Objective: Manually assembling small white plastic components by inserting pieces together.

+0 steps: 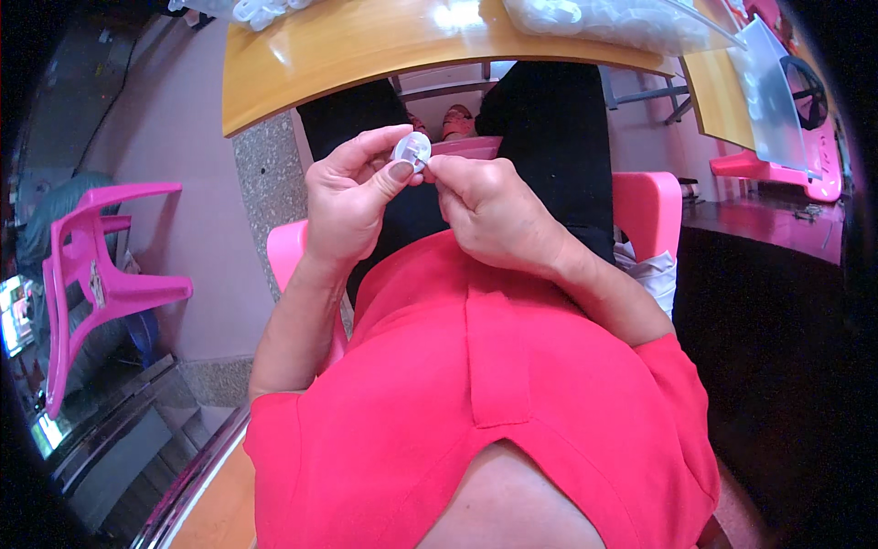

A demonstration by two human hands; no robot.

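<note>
Above my lap, my left hand (349,194) grips a small round white plastic piece (414,145) by its rim, between thumb and fingers. Its hollow side, with small raised parts inside, faces up. My right hand (498,206) is closed in a pinch at the right edge of that piece. A tiny thin dark thing shows by its fingertips, too small to name. Both hands are close together, short of the table edge.
A wooden table (366,55) stands ahead, with a clear bag of white plastic pieces (594,18) on it. A pink bucket-like container (471,146) sits between my legs. At the left is an overturned pink stool (96,274); a pink chair (647,210) is under me.
</note>
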